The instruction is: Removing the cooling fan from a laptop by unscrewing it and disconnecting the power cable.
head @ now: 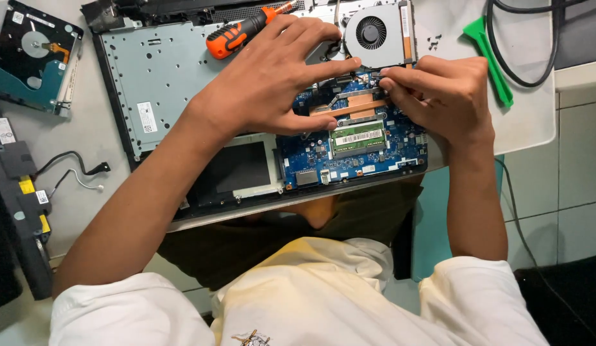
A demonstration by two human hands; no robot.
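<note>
An opened laptop base (182, 83) lies across the middle of the surface (86, 134), its near edge overhanging the surface's near edge toward the person. The left hand (272, 77) rests spread over the blue circuit board (362, 154), fingers loosely extended, index tip reaching toward the spot just below the cooling fan (375, 32). The right hand (439, 90) is curled, fingertips pinched on something small beside the copper heat pipe (355, 106); what it pinches is too small to tell.

The board looks stiff but fragile, thick with small parts and with a green memory module (357, 136) seated in it; it is best steadied at bare edges and metal framing, not on components. The fan and heat pipe look light and thin, easily bent.

An orange-handled screwdriver (240, 32) lies behind the left hand. A bare hard drive (32, 57) sits at the far left corner, a green pry tool (490, 57) and black cable (522, 45) toward the right edge. Free room is scant on the right, wider left.
</note>
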